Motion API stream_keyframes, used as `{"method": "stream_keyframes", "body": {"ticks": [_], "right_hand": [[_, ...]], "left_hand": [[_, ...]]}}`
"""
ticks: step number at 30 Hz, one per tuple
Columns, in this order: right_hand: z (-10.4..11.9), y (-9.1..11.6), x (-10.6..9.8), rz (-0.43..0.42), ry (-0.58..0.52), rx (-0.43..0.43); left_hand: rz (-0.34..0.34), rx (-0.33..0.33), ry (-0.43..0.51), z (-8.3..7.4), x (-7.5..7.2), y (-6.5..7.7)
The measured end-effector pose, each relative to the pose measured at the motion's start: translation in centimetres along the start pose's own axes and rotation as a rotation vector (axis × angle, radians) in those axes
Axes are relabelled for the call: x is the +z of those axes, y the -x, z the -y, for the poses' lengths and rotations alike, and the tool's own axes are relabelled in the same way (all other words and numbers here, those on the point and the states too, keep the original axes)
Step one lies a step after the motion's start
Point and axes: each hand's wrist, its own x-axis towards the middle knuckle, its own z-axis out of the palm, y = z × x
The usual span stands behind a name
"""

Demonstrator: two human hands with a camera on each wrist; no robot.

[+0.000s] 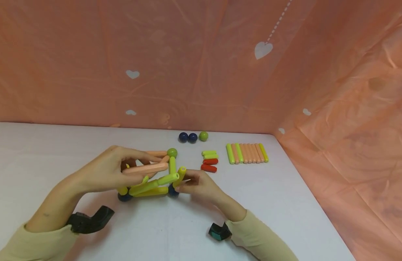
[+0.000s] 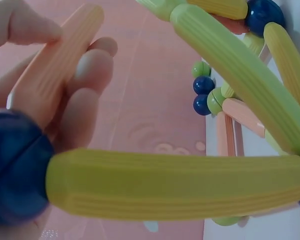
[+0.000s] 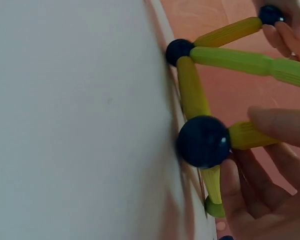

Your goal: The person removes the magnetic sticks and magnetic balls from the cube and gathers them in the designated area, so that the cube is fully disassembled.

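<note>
My left hand (image 1: 104, 170) holds a peach rod (image 1: 147, 168) between thumb and fingers, above a frame of rods and balls. In the left wrist view, a navy ball (image 2: 15, 167) at the end of a thick yellow rod (image 2: 180, 185) sits by that hand. My right hand (image 1: 201, 185) pinches a short yellow rod (image 1: 180, 175) standing at the frame's near right navy ball (image 1: 173, 190). Two light green rods (image 1: 155, 183), end to end, slant up from the near left navy ball (image 1: 124, 196). A green ball (image 1: 172, 152) marks the far right corner.
Behind the frame are two navy balls (image 1: 188, 137) and a green ball (image 1: 203, 136). Short light green rods (image 1: 209, 154) and red rods (image 1: 209, 165) lie right of it. Farther right is a row of peach, green and yellow rods (image 1: 248, 153). An orange curtain (image 1: 201, 72) hangs behind the white table (image 1: 269, 217).
</note>
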Motion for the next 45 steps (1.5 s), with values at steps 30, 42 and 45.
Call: {"method": "stream_keyframes", "body": {"ticks": [30, 42, 45], "right_hand": [[-0.2, 0.2, -0.6, -0.185, 0.197, -0.064], [-1.5, 1.7, -5.7, -0.414, 0.135, -0.045], [-2.0, 2.3, -7.2, -0.512, 0.123, 0.033]], "left_hand": [[-0.206, -0.09, 0.006, 1.9, 1.1, 2.2], [-0.267, -0.184, 0.098, 2.1, 1.7, 2.5], [-0.277, -0.184, 0.103, 2.2, 1.8, 2.5]]}}
